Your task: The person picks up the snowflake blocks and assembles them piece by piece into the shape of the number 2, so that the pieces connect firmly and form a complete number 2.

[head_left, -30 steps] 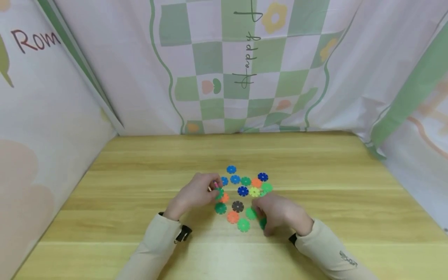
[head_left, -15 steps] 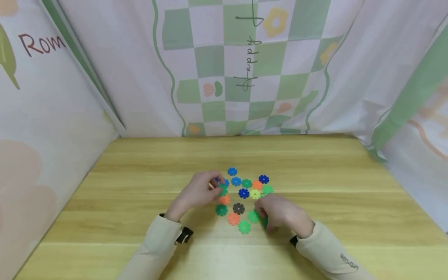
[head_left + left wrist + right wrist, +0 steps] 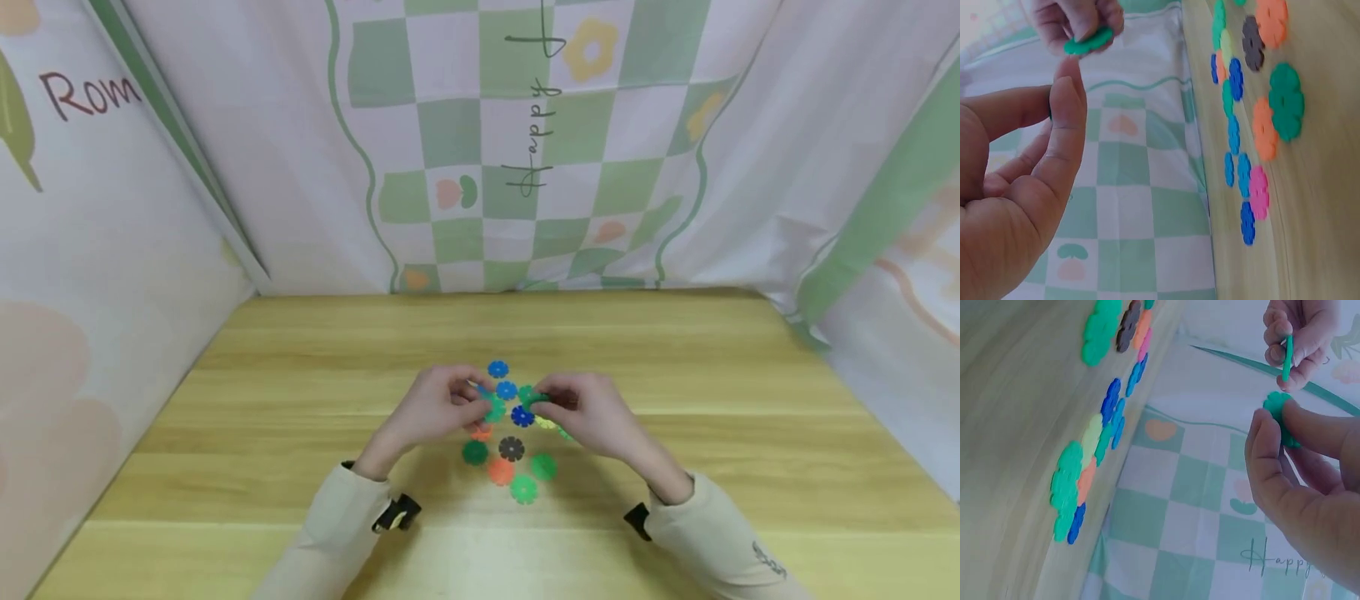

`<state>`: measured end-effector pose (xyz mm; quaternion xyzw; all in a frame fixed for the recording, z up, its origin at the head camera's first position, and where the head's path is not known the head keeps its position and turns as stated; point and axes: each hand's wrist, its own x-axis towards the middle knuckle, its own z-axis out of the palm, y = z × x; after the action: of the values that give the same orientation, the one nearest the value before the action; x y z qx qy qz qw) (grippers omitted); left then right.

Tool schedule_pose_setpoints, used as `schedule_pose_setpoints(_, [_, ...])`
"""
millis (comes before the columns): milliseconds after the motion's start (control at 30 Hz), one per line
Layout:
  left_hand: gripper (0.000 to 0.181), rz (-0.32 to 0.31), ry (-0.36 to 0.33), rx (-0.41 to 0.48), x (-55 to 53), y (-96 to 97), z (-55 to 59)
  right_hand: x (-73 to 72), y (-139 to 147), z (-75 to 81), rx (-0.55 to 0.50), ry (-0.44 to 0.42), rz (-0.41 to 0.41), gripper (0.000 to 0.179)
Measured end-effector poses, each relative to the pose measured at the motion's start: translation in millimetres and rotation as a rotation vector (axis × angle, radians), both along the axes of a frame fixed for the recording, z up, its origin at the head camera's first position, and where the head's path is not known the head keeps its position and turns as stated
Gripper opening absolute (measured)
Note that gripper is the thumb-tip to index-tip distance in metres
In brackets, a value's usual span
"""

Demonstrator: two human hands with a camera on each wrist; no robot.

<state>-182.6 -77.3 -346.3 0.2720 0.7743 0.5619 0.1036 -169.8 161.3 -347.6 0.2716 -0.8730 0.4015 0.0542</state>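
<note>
Nearest, a light-green flower-shaped plastic disc point(image 3: 524, 489) lay loose on the wooden tabletop point(image 3: 750, 400). Beyond, the left hand point(image 3: 431, 408) pinched one green plastic disc point(image 3: 1287, 359) in its fingers, the right hand point(image 3: 600, 412) another green disc point(image 3: 1088, 44), the two apart, seemingly unjoined; farthest, a blue disc point(image 3: 498, 368) lay loose.

Flower discs point(image 3: 522, 416): moulded plastic by their look, opaque, flat-faced and smooth, with notched edges and a low, near-matt sheen. Table point(image 3: 675, 350): wood or wood-look top, smooth, with streaked lengthwise grain and a soft satin shine at the near edge; curtain point(image 3: 442, 133): printed cloth, matt, lightly creased and softly folded. Sleeves point(image 3: 330, 508): plain matt cloth, smooth with slight wrinkling; wrist straps point(image 3: 397, 512): dark, exact material unclear.
</note>
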Motion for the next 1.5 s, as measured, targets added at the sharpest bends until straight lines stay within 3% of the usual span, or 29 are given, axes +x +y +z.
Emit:
schedule_pose_setpoints(200, [0.016,0.013,-0.069,0.04,4.1,4.5,2.9,2.8,-5.3,0.4,-0.039,0.067,0.022,0.009])
schedule_pose_setpoints(600, [0.019,0.009,-0.104,0.071,4.6,6.2,1.3,6.4,-14.1,-5.4,-0.106,0.149,0.064,0.014])
schedule_pose_setpoints(800, [0.018,0.031,-0.192,0.116,5.6,6.0,2.6,6.6,-16.5,-5.6,-0.172,0.159,0.066,0.01])
schedule_pose_setpoints(1067, [0.017,0.053,-0.277,0.17,3.3,7.7,1.1,5.4,-18.1,-8.7,-0.219,0.275,0.079,0.017])
schedule_pose_setpoints(1333, [0.017,0.072,-0.266,0.183,5.3,11.1,3.1,5.4,-22.0,-10.3,-0.285,0.367,0.126,0.02])
schedule_pose_setpoints(1500, [0.02,0.044,-0.262,0.162,4.3,8.9,3.8,3.9,-22.1,-8.1,-0.299,0.339,0.13,0.021])
